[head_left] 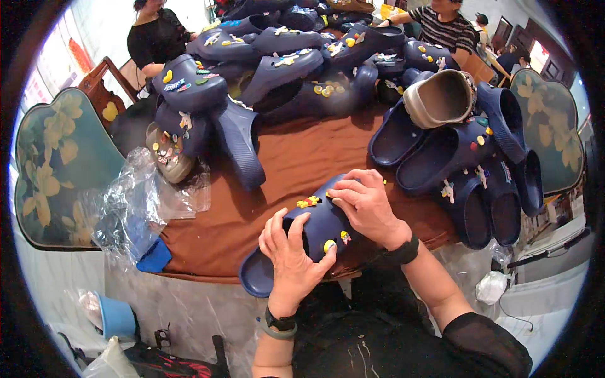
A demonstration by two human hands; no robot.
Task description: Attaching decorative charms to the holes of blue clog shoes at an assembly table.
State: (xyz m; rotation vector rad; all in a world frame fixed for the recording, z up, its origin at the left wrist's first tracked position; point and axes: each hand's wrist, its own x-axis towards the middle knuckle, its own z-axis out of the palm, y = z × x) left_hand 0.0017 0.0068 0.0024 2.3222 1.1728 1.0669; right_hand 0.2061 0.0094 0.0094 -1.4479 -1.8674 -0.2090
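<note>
A navy blue clog (318,223) lies at the table's near edge, in front of me. My left hand (285,255) grips it across the opening, with the thumb against a round yellow-and-white shoe charm (329,245). My right hand (367,208) has its fingertips pinched at the clog's upper, on what looks like a small yellow shoe charm (329,194), mostly hidden by the fingers. Beside those fingertips sits a yellow-and-red figure charm (307,201). A small pink-and-yellow charm (345,237) is fixed below my right hand.
Navy clogs with charms (290,66) are heaped across the far table. More clogs (441,148) stand at right, topped by a beige clog (439,99). Crumpled clear plastic (135,208) covers the left table edge. Two people sit beyond; padded chairs (60,167) flank the brown-covered table (309,151).
</note>
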